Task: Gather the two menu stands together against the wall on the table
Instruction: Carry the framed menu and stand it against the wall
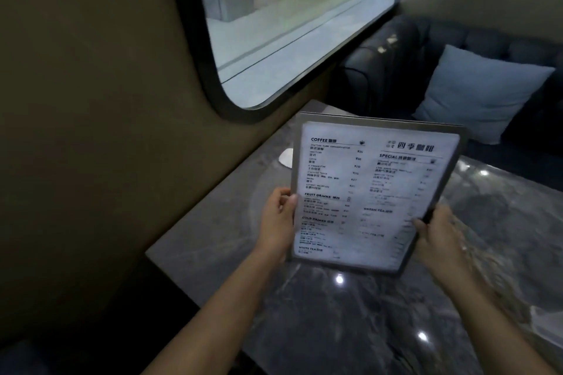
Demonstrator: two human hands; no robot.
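A grey-framed menu stand with a white printed drinks list is held up above the dark marble table, tilted toward me. My left hand grips its left edge, thumb on the front. My right hand grips its lower right edge. A second thin edge shows along the top of the frame, so another stand may lie behind it; I cannot tell. The brown wall runs along the table's left side.
A small white object lies on the table near the wall, partly hidden behind the menu. A rounded window is set in the wall. A dark sofa with a light blue cushion stands beyond the table.
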